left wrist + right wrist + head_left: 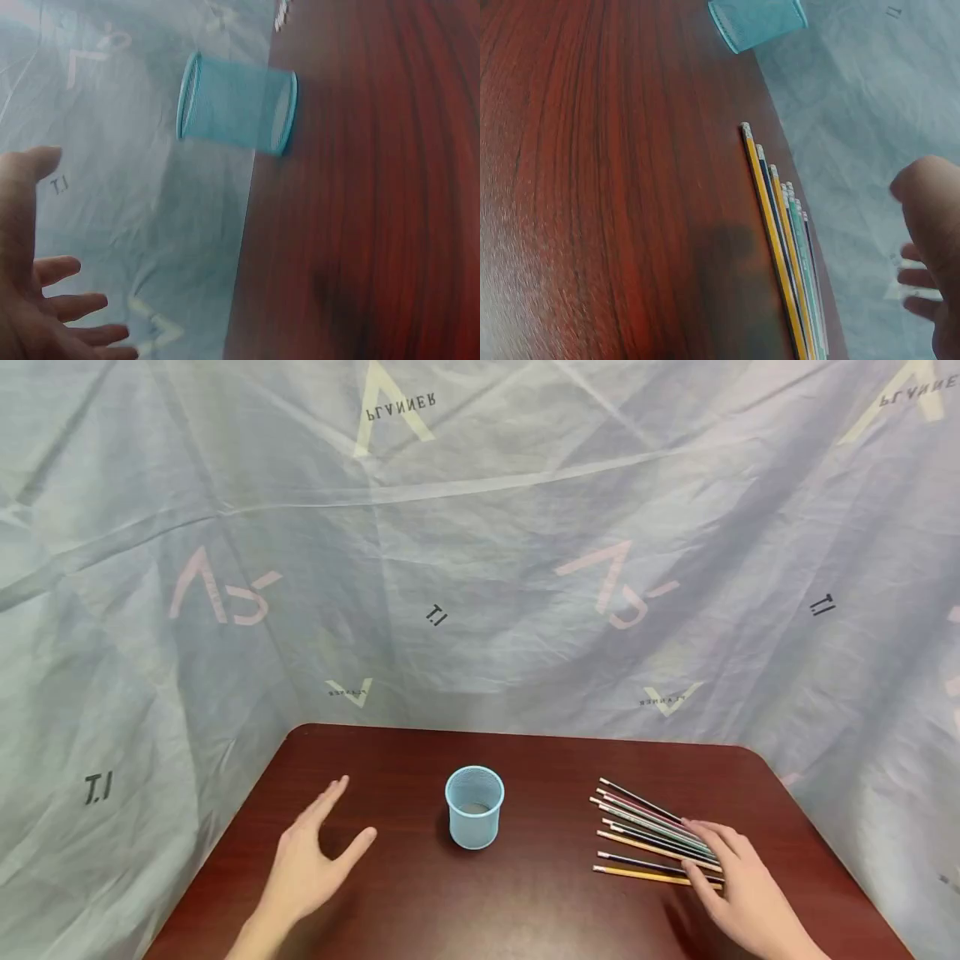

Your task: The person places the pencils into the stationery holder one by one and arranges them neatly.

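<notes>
A light blue mesh pencil cup stands upright on the table, its inside showing no pencils. To its right lie several pencils, yellow, black, green and dark red, fanned out with their eraser ends toward the cup. My right hand hovers over the near right part of the pencils, thumb and fingers spread apart; the right wrist view shows a gap between the hand and the pencils. Left of the cup, my left hand is raised above the table with thumb and fingers spread, holding nothing.
The dark red-brown wooden table has rounded far corners. A grey printed cloth hangs behind it and along both sides, close to the table's edges.
</notes>
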A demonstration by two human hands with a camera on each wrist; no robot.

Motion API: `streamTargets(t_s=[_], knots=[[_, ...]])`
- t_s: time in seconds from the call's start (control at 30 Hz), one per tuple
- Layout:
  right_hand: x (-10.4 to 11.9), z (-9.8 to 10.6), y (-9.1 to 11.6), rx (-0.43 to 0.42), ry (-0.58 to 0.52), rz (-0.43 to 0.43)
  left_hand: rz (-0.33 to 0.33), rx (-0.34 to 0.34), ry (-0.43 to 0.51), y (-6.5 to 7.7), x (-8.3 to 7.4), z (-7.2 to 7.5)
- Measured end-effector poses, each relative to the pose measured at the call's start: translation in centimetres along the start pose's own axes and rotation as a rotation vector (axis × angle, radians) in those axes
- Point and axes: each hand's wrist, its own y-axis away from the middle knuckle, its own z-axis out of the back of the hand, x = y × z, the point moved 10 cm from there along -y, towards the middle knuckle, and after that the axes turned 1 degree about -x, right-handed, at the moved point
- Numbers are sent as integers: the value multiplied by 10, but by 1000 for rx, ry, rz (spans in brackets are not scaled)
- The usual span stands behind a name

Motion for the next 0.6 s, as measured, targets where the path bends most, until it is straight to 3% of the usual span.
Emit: streamTargets(t_s=[0.13, 0.3, 0.43, 0.6], knots=[[12, -12, 0, -17, 24, 89, 19, 5, 222, -7, -9, -20], [22, -33, 2, 69, 1, 121, 72, 81, 435, -17, -18, -54], [29, -49, 6, 132, -24, 173, 101, 136, 514, -23, -21, -75], [34, -63, 7, 209, -47, 233, 93, 147, 543, -31, -25, -91]])
